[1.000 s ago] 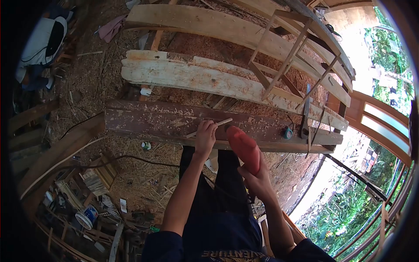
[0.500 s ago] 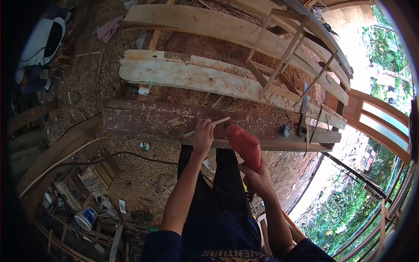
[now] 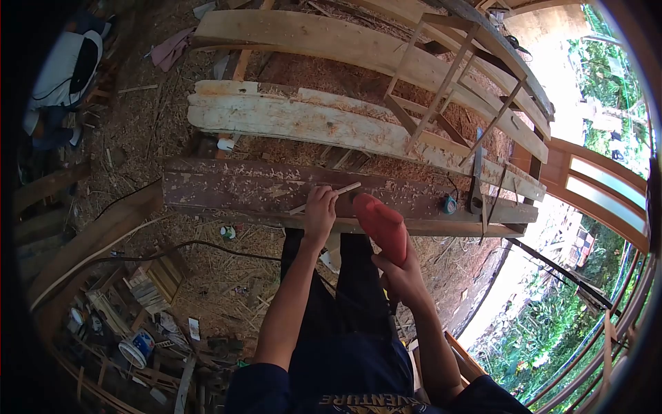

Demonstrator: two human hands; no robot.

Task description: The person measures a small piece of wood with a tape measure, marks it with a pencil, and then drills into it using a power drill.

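Observation:
My left hand [image 3: 320,212] is closed around a thin wooden strip [image 3: 349,188], pressing it over the dark brown plank [image 3: 234,186]. The strip lies slanted, its right end sticking out past my fingers. In my right hand [image 3: 405,279] is the handle of a red power tool [image 3: 380,224], fingers wrapped round it. The tool's dark front end points at the plank, just right of the strip and close to its end. Wood shavings are scattered over the plank.
Behind lie a pale weathered board [image 3: 276,116] and a long light board [image 3: 303,34]. A wooden frame [image 3: 441,90] leans at the upper right. A blue tape measure [image 3: 450,205] sits on the plank. A cable [image 3: 207,243] crosses left. Another person [image 3: 65,76] is at upper left.
The red tool and my right hand have shifted slightly left and up. My left hand still holds the strip, nearly unmoved.

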